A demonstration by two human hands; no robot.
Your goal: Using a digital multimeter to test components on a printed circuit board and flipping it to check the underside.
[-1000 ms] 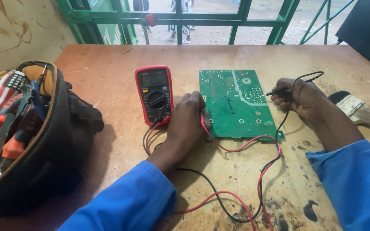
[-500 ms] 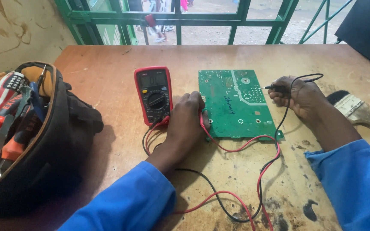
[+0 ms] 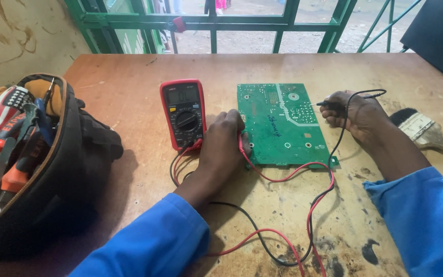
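Head view is showing an open tool bag [image 3: 37, 169] at the left of a worn wooden table [image 3: 129, 87] beneath a green window grille [image 3: 216, 23]. Beside an upright red multimeter [image 3: 183, 113], the left hand [image 3: 224, 146] is pinching the red probe [image 3: 242, 146] against the green circuit board [image 3: 280, 125], lying lengthwise away from the person. The right hand [image 3: 357, 115] is gripping the black probe [image 3: 329, 103], pointing left onto the board.

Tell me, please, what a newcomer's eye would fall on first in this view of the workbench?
Most striking is the green circuit board lying flat mid-table, with the left hand pressing a red probe at its left edge and the right hand holding a black probe to its right side. Just left of the board lies a red multimeter, and an open tool bag fills the left edge.
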